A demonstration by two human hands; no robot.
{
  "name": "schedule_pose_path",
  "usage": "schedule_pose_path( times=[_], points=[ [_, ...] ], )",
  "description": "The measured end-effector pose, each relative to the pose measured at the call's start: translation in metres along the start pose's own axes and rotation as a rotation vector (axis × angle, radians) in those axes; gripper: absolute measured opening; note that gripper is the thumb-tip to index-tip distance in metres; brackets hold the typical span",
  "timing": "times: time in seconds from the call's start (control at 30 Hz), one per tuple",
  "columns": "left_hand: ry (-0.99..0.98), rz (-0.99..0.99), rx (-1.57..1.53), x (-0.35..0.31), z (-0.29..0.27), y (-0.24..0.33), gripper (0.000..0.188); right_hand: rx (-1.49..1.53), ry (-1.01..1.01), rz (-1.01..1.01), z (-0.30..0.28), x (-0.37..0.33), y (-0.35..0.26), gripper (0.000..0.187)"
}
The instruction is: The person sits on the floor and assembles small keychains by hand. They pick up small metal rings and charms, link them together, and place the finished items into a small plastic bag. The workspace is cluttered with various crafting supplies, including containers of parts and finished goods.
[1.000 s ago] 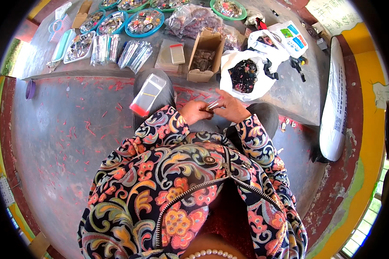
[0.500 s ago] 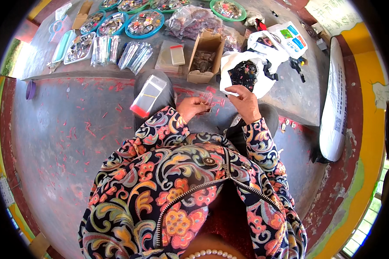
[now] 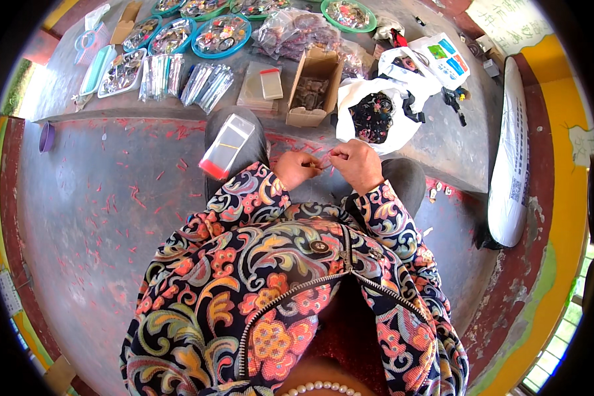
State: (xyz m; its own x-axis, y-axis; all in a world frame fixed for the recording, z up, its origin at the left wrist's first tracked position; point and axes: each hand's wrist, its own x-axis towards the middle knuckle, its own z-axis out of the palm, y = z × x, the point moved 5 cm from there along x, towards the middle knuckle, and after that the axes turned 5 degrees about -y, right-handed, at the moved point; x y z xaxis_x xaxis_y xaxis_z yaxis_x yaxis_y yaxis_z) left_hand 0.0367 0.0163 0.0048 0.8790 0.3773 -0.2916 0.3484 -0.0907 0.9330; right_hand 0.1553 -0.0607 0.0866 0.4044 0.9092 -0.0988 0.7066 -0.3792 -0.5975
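Bringing both hands together above the lap, a person in a floral jacket (image 3: 204, 284) works beside a concrete ledge (image 3: 452, 153) crowded with small goods. The left hand (image 3: 296, 170) is curled, thumb and forefinger pinched on a small item (image 3: 319, 167), brownish and too tiny to identify. Just beside it, the right hand (image 3: 358, 165) has its fingers bent and drawn together at the tips; whether they grip anything cannot be told. The small item sits between the two hands, in front of the body and over the gap between the knees.

Resting on the left thigh is a stack of clear sleeves (image 3: 229, 146) with a red edge and a yellowish band around the middle. On the ledge, near the right hand, a white plastic bag (image 3: 402, 135) gapes around a dark mass of small pieces. To its left stands an open cardboard box (image 3: 303, 117), then more clear packets (image 3: 251, 92) lying flat. Farther back are a blue basket (image 3: 219, 55) filled with mixed trinkets and a heap of clear bags (image 3: 287, 36). Red scraps (image 3: 136, 195) litter the grey floor (image 3: 79, 211), where a purple container (image 3: 47, 137) stands at far left.
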Motion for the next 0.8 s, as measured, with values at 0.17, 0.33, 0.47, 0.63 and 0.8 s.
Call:
schedule_pose_path(
  times=[0.17,0.33,0.47,0.63,0.8],
  points=[
    [-0.100,0.043,-0.172,0.001,0.004,0.002,0.025,0.137,0.061,-0.205,0.000,0.002,0.007,0.011],
    [-0.267,0.041,-0.276,0.002,0.016,-0.005,0.025,0.185,-0.065,-0.140,0.010,0.008,0.018,0.015],
    [-0.224,0.018,-0.317,0.006,0.018,-0.016,0.026,0.163,-0.126,-0.061,0.008,0.011,0.020,0.015],
    [-0.203,0.013,-0.216,0.001,0.007,0.003,0.024,0.425,-0.075,0.061,0.018,0.013,0.039,0.018],
    [-0.260,0.055,-0.513,0.005,0.011,-0.004,0.020,0.505,-0.145,0.158,0.015,0.012,0.034,0.023]
  ],
)
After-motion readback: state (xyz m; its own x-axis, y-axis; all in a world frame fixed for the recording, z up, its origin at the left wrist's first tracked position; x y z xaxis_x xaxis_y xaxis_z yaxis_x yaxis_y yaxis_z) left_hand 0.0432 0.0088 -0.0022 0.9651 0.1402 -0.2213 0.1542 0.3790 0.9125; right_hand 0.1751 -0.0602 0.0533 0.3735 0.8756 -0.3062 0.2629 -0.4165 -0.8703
